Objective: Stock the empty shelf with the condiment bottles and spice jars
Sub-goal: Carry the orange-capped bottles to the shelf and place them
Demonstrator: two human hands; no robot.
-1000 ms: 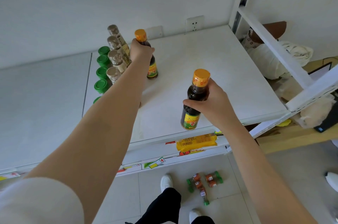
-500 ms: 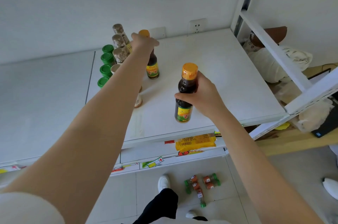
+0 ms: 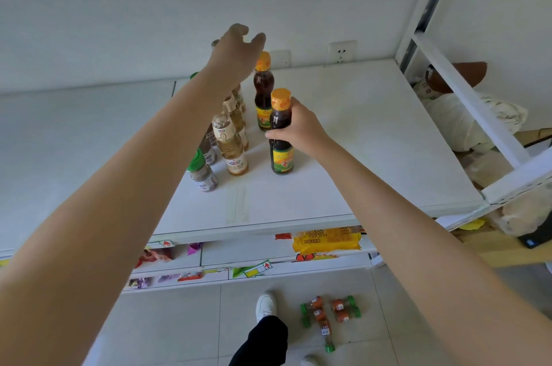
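Note:
On the white top shelf [image 3: 373, 156] stand two dark sauce bottles with orange caps. My right hand [image 3: 301, 126] is wrapped around the neck of the near dark bottle [image 3: 281, 156], which rests upright on the shelf. The far dark bottle [image 3: 263, 93] stands just behind it. My left hand [image 3: 239, 48] hovers above and left of the far bottle, fingers spread, holding nothing. A row of pale vinegar bottles [image 3: 233, 147] and green-capped spice jars [image 3: 201, 172] stands to the left, partly hidden by my left arm.
Several green-capped spice jars [image 3: 328, 313] lie on the tiled floor by my white shoe [image 3: 265, 304]. Lower shelves hold a yellow snack packet [image 3: 327, 241]. A white shelf frame [image 3: 466, 96] and bagged clutter sit at the right. A wall socket [image 3: 341, 51] is behind the shelf.
My left hand has let go of the far bottle and lifted above it. My right hand has moved the near bottle back and set it down behind the far one's front.

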